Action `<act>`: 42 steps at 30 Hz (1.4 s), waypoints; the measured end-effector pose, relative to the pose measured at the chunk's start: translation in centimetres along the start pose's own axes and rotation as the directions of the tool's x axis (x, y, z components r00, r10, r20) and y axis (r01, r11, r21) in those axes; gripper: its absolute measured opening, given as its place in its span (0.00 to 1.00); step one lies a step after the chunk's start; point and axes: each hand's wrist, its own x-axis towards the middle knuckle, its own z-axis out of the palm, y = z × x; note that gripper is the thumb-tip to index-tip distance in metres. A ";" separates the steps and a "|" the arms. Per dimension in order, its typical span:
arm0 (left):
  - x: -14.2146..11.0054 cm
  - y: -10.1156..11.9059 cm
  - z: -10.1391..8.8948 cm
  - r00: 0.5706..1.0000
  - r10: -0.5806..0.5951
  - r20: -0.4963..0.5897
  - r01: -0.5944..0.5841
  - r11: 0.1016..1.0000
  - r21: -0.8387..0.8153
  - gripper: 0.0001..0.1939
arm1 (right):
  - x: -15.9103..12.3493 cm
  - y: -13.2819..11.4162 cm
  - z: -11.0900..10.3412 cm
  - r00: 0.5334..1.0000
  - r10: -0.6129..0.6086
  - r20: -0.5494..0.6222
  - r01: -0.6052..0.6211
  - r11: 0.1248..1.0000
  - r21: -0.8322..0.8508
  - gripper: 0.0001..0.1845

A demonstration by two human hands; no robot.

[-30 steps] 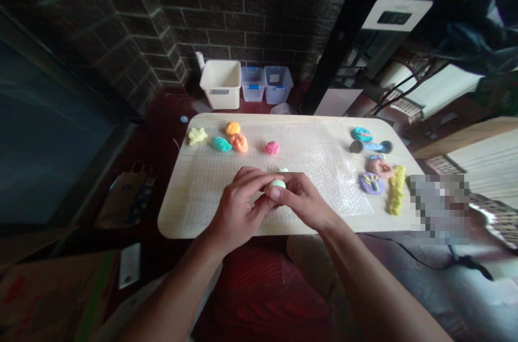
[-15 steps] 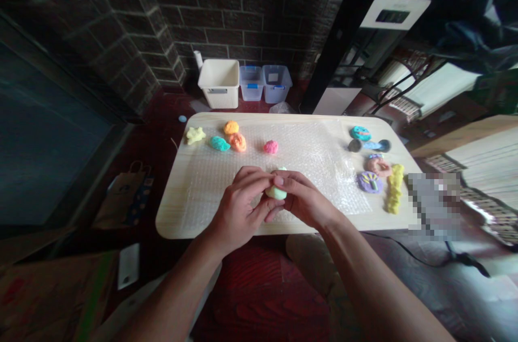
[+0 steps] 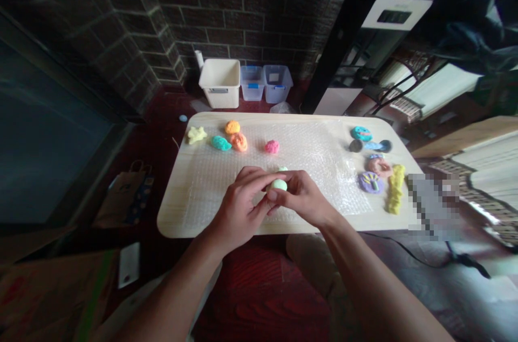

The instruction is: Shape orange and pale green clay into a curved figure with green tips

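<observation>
A pale green lump of modelling clay (image 3: 279,185) is pinched between my two hands above the near middle of the table. My left hand (image 3: 246,204) has its fingers and thumb closed on the clay from the left. From the other side my right hand (image 3: 301,196) grips it, thumb at its lower edge. More pale green shows just behind the fingers; whether it is the same piece I cannot tell. Beyond the hands a pink clay lump (image 3: 272,146) lies on the bubble wrap (image 3: 311,142).
At the table's (image 3: 172,212) left lie a yellow star (image 3: 196,135) and orange, coral and teal clay pieces (image 3: 221,143). On the right are a purple disc (image 3: 370,183), a dumbbell shape (image 3: 371,146) and a yellow twisted strip (image 3: 396,189). Bins (image 3: 220,83) stand behind.
My right thumb has moved down from the top of the green clay to its lower edge, exposing more of its rounded top. The pieces on the table have stayed put.
</observation>
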 end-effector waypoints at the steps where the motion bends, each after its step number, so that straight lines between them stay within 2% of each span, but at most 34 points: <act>1: 0.0 0.0 0.0 1.000 -0.004 0.001 0.004 1.000 -0.006 0.14 | 0.0 0.0 0.0 1.000 0.000 -0.010 0.000 1.000 -0.007 0.18; 10: 0.3 0.6 -0.3 0.999 -0.050 -0.020 0.050 0.998 -0.041 0.14 | -0.3 0.0 0.2 0.999 0.018 0.044 -0.024 0.989 0.145 0.18; 13: 0.3 0.8 -0.4 0.998 -0.059 -0.030 0.057 0.997 -0.052 0.13 | -0.3 0.2 0.1 0.998 0.019 0.056 -0.029 0.982 0.189 0.22; 23: 0.5 0.9 -0.2 0.999 0.007 -0.036 -0.008 1.000 -0.027 0.10 | -0.1 0.2 0.3 0.998 0.054 0.032 -0.063 0.922 0.383 0.20; 26: 0.4 0.8 -0.2 0.999 0.009 -0.041 -0.010 1.000 -0.024 0.09 | -0.1 0.1 0.4 0.998 0.057 0.022 -0.061 0.919 0.389 0.19; 30: 0.4 0.8 -0.1 0.999 0.011 -0.036 -0.012 1.000 -0.026 0.11 | -0.2 0.2 0.3 0.998 0.051 0.043 -0.063 0.925 0.374 0.22; 36: 0.4 0.5 0.0 0.997 0.060 -0.039 -0.061 0.998 -0.026 0.12 | -0.4 0.3 0.1 0.998 0.060 0.020 -0.063 0.953 0.296 0.21; 39: 0.4 0.2 0.1 0.996 0.094 -0.002 -0.094 0.995 0.017 0.13 | -0.4 0.4 0.0 0.998 0.068 -0.010 -0.064 0.971 0.231 0.16; 42: 0.3 0.1 0.1 0.995 0.099 0.015 -0.099 0.994 0.036 0.14 | -0.4 0.6 -0.1 0.997 0.073 -0.028 -0.064 0.969 0.238 0.13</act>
